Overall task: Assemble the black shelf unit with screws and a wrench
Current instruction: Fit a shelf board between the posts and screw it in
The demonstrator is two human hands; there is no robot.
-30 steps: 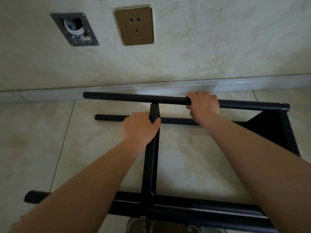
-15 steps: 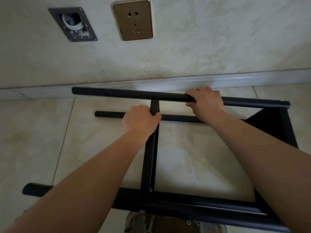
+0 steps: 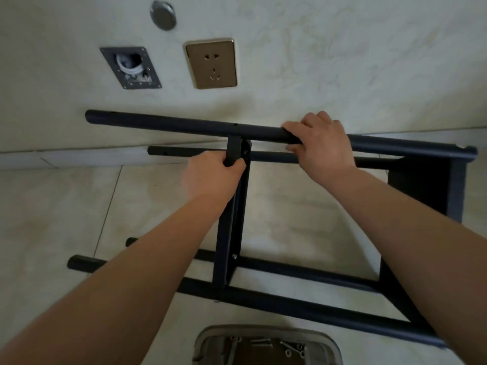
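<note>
Your black metal shelf frame (image 3: 303, 293) lies on its side on the pale tiled floor (image 3: 66, 206), close to the wall. Your left hand (image 3: 210, 177) has its grip clamped on the black flat crossbar (image 3: 232, 233); your right hand (image 3: 321, 143) is wrapped around the round black upper tube (image 3: 171, 123). Judging by this, you're midway: one crossbar screw (image 3: 234, 256) is seated, while empty holes remain (more fasteners wait in the grey tray (image 3: 266, 343)).
</note>
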